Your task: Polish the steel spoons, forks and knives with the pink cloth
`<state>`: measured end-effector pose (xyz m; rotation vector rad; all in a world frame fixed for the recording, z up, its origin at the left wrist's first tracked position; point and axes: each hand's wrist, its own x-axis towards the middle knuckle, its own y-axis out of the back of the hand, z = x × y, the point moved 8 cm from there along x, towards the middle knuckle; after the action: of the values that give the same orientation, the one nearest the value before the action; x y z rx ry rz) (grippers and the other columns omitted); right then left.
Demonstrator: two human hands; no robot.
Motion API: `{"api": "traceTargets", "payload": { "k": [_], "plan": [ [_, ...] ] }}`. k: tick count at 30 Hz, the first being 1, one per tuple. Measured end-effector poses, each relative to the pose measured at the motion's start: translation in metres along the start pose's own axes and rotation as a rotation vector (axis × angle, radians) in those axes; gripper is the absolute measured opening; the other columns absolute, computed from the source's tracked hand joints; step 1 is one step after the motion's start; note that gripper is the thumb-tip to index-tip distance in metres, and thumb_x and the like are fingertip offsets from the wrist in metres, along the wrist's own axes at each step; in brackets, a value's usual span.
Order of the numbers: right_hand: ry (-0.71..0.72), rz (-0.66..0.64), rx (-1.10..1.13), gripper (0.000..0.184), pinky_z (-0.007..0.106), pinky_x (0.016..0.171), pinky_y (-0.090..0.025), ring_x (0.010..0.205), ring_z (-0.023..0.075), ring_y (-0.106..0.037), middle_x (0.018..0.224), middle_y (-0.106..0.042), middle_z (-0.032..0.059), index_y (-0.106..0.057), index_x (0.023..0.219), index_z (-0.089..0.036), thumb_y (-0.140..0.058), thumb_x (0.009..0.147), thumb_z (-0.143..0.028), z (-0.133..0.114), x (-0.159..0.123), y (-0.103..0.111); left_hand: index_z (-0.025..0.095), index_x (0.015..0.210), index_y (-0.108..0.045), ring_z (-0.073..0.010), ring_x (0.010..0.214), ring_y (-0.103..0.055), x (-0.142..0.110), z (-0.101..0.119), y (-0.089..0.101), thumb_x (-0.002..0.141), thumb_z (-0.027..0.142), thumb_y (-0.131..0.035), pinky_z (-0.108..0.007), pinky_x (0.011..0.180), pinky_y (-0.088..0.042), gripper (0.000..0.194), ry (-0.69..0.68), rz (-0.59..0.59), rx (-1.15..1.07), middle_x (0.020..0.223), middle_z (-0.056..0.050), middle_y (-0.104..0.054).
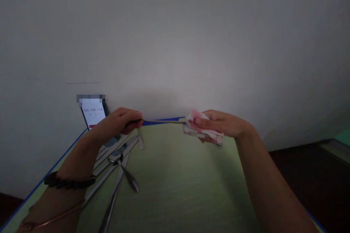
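Note:
My left hand (127, 121) is closed around one end of a thin metal piece of cutlery (164, 121), held level above the table. Seen edge-on, with both ends covered, it does not show whether it is a spoon, a fork or a knife. A folded pink and white cloth (201, 129) is pinched in my right hand (218, 122) and wraps the other end. Below my left hand lies a pile of metal cutlery, with a spoon (128, 176) on top and several long flat handles (105, 165) under it.
A phone (93, 114) showing a timer leans on the wall (175, 43) at the back left. The pale green table (177, 189) has a blue edge and meets the wall. Dark floor (306, 174) shows at the right.

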<state>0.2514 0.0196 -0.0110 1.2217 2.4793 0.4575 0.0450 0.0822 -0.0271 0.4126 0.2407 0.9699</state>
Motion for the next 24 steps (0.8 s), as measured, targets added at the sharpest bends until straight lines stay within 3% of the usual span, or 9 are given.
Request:
{"api": "traceTargets", "payload": {
  "k": [4,11,15,17,20,24],
  "plan": [
    [-0.012,0.065,-0.032,0.053,0.019,0.039,-0.035,0.04,0.0066,-0.044,0.051,-0.053,-0.0019,-0.054,0.068,-0.013,-0.05,0.074,-0.066,0.003,-0.001,0.007,0.017,0.054,-0.046,-0.0067,0.041,-0.02,-0.001,-0.004,0.006,0.082,0.042,-0.04,-0.022,0.04,-0.016,0.038,0.024,0.036,0.031,0.046,0.007,-0.026],
    [-0.076,-0.07,-0.285,0.047,0.02,0.042,-0.036,0.039,0.007,-0.042,0.046,-0.049,-0.0029,-0.049,0.06,-0.015,-0.045,0.082,-0.057,0.015,0.001,-0.002,0.017,0.054,-0.047,-0.0075,0.041,-0.025,-0.004,0.008,0.001,0.084,0.043,-0.039,-0.02,0.04,-0.022,0.041,-0.032,0.021,0.23,0.045,0.007,-0.028],
    [-0.052,-0.084,-0.261,0.043,0.02,0.042,-0.036,0.039,0.0073,-0.041,0.045,-0.047,-0.004,-0.047,0.062,-0.017,-0.044,0.082,-0.055,0.013,0.001,-0.006,0.018,0.053,-0.045,-0.008,0.042,-0.027,-0.012,0.022,0.002,0.085,0.044,-0.038,-0.02,0.039,-0.022,0.042,-0.072,0.032,0.301,0.046,0.006,-0.03],
    [-0.023,-0.091,-0.236,0.041,0.02,0.042,-0.035,0.04,0.0073,-0.041,0.047,-0.047,-0.0043,-0.048,0.064,-0.016,-0.046,0.082,-0.053,0.007,0.004,-0.011,0.018,0.053,-0.045,-0.0081,0.043,-0.028,-0.015,0.034,-0.006,0.086,0.044,-0.038,-0.02,0.04,-0.023,0.043,-0.118,0.021,0.332,0.047,0.006,-0.031],
    [0.036,-0.135,-0.209,0.037,0.019,0.041,-0.035,0.043,0.0069,-0.041,0.052,-0.047,-0.0043,-0.05,0.069,-0.016,-0.046,0.083,-0.049,-0.006,0.011,-0.027,0.017,0.054,-0.046,-0.0084,0.046,-0.031,-0.014,0.053,-0.036,0.085,0.042,-0.037,-0.02,0.043,-0.026,0.041,-0.192,-0.058,0.392,0.05,0.005,-0.035],
    [0.132,-0.153,-0.234,0.028,0.018,0.044,-0.034,0.048,0.007,-0.042,0.056,-0.047,-0.004,-0.05,0.073,-0.015,-0.045,0.086,-0.04,-0.022,0.019,-0.04,0.017,0.057,-0.045,-0.009,0.048,-0.033,-0.01,0.063,-0.065,0.085,0.041,-0.037,-0.021,0.044,-0.024,0.037,-0.197,-0.1,0.453,0.052,0.005,-0.034]
  ]
}}
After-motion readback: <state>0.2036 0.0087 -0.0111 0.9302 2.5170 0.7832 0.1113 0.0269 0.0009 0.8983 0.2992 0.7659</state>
